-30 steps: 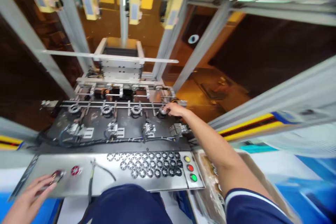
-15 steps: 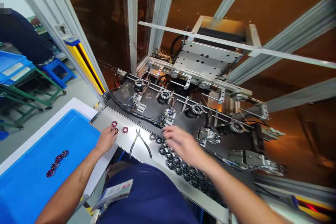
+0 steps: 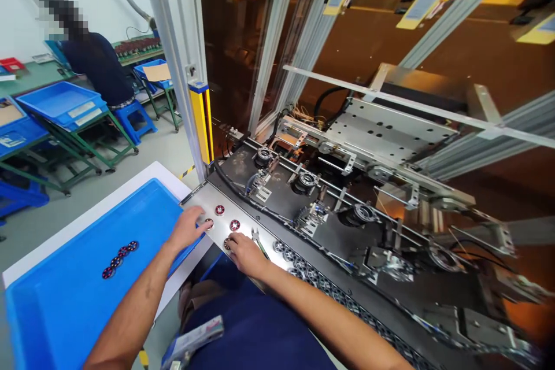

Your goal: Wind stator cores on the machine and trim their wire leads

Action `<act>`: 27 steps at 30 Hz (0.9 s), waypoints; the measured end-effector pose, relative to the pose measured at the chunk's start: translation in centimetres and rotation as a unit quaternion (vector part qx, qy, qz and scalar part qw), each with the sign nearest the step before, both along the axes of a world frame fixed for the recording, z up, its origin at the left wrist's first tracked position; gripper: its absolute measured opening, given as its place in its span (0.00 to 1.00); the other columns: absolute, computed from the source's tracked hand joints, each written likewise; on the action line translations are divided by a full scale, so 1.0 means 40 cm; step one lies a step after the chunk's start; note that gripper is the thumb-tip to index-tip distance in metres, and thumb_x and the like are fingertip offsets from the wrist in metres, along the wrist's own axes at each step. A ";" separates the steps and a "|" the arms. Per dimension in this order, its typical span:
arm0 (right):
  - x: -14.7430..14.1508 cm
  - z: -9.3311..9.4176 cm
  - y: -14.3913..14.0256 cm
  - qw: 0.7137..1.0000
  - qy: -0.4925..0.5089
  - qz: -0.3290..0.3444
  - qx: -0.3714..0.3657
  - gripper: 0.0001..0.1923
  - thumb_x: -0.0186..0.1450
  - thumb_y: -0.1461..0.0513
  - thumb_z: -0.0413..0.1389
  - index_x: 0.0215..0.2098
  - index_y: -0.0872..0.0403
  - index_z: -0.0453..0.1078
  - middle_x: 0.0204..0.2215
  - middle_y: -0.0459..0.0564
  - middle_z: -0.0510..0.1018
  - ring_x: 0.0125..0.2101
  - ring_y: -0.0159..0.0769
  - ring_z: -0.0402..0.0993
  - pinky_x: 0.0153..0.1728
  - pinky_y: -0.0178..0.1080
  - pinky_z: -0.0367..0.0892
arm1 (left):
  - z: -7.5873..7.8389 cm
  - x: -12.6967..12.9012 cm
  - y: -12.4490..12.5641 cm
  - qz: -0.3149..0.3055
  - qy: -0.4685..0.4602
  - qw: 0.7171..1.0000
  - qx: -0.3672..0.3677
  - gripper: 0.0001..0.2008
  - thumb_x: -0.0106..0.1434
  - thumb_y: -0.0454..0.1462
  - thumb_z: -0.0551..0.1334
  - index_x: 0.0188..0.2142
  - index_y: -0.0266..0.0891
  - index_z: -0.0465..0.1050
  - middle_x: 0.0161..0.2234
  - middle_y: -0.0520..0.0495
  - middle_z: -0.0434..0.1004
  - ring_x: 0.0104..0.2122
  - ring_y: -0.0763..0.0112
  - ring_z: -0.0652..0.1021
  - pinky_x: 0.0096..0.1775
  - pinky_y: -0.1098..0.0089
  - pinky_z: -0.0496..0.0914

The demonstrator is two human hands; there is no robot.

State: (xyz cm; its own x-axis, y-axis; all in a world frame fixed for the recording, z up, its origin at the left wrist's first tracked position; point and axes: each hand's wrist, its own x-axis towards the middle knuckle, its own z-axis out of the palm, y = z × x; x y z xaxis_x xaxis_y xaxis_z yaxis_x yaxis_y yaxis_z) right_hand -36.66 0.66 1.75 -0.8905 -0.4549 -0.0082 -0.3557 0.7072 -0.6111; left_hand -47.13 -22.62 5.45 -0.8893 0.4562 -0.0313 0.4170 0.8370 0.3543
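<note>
Your left hand (image 3: 187,230) lay flat on the near end of the steel shelf (image 3: 243,214), fingers spread and loose, fingertips touching one red disc (image 3: 209,223); nothing was clasped in it. Your right hand (image 3: 243,252) rested just beside it on the same shelf, fingers curled down onto another red disc (image 3: 226,243) at the shelf's front edge; whether they pinched that disc or merely pressed on it could not be told. Two more red discs (image 3: 219,209) lay free on the shelf between and beyond your hands. Pliers (image 3: 258,241) lay just right of your right hand, with a row of dark rings (image 3: 289,255) further along. A blue tray (image 3: 56,300) to your left held a short line of dark discs (image 3: 119,254). A seated person (image 3: 97,66) worked at a far bench.
</note>
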 end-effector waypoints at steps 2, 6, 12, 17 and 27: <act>0.003 0.003 0.015 1.000 0.007 0.008 -0.015 0.13 0.69 0.58 0.59 0.49 0.56 0.72 0.51 0.53 0.75 0.52 0.44 0.72 0.53 0.52 0.70 | 0.013 -0.047 -0.022 0.063 0.007 0.998 -0.002 0.17 0.68 0.43 0.61 0.53 0.38 0.71 0.53 0.41 0.74 0.50 0.59 0.77 0.51 0.52 0.73; -0.005 0.009 0.035 0.999 0.021 -0.024 -0.043 0.15 0.69 0.58 0.59 0.52 0.54 0.71 0.56 0.55 0.72 0.56 0.46 0.69 0.56 0.54 0.67 | 0.029 -0.128 -0.030 0.148 -0.016 0.988 -0.031 0.16 0.69 0.42 0.61 0.53 0.39 0.71 0.53 0.41 0.74 0.49 0.61 0.77 0.49 0.54 0.74; -0.005 0.041 0.068 0.993 0.050 -0.083 -0.072 0.20 0.56 0.66 0.64 0.48 0.51 0.75 0.52 0.59 0.77 0.52 0.54 0.75 0.55 0.50 0.71 | 0.099 -0.134 0.032 0.195 -0.051 0.979 -0.039 0.18 0.68 0.42 0.62 0.54 0.38 0.70 0.53 0.41 0.74 0.48 0.60 0.77 0.48 0.55 0.75; 0.019 0.124 0.100 0.981 0.096 -0.115 -0.123 0.13 0.67 0.59 0.55 0.48 0.52 0.74 0.44 0.60 0.80 0.43 0.50 0.80 0.45 0.51 0.77 | 0.215 -0.033 0.065 0.156 -0.052 0.986 0.041 0.15 0.69 0.43 0.61 0.51 0.37 0.72 0.47 0.43 0.77 0.44 0.63 0.79 0.46 0.57 0.75; 0.134 0.359 0.073 0.912 0.187 -0.020 -0.364 0.07 0.65 0.65 0.59 0.40 0.47 0.75 0.23 0.46 0.79 0.20 0.35 0.75 0.20 0.34 0.70 | 0.283 0.338 0.165 -0.178 -0.110 0.962 0.176 0.21 0.72 0.52 0.47 0.35 0.42 0.69 0.30 0.46 0.80 0.28 0.67 0.78 0.29 0.69 0.65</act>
State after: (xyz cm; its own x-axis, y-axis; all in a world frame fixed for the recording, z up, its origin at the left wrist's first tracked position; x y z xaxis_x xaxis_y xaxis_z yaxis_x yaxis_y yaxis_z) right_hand -31.31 3.58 16.10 -0.7844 -0.1860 0.5917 -0.6192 0.1791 -0.7646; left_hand -33.62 -16.01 16.76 -0.6647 0.7470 0.0100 0.5368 0.4683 0.7018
